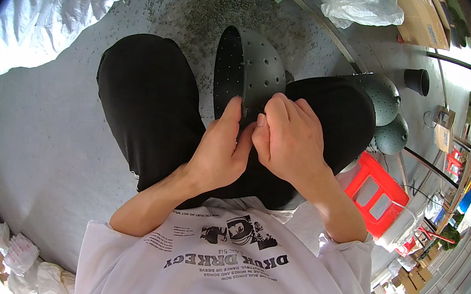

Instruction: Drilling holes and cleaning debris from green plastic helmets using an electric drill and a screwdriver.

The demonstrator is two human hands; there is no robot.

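Note:
A dark green plastic half-sphere shell [265, 71], dotted with small holes, stands on its side between my knees. Its hollow faces left and its rounded side faces right. My left hand [224, 145] is closed on the shell's near rim, one finger lying along the edge. Against the near part of the rounded side, my right hand [290, 136] is closed, its thumb pressed toward curled fingers. Whatever lies in that pinch is hidden. The two hands nearly meet at the shell's near end.
Beyond my right knee sit more perforated green shells [382, 97] and a black pot [417, 82]. A red plastic stool [376, 195] is at the right. Green scraps [205, 11] litter the floor ahead. A white sheet [40, 17] hangs at the left; a cardboard box [421, 20] stands far right.

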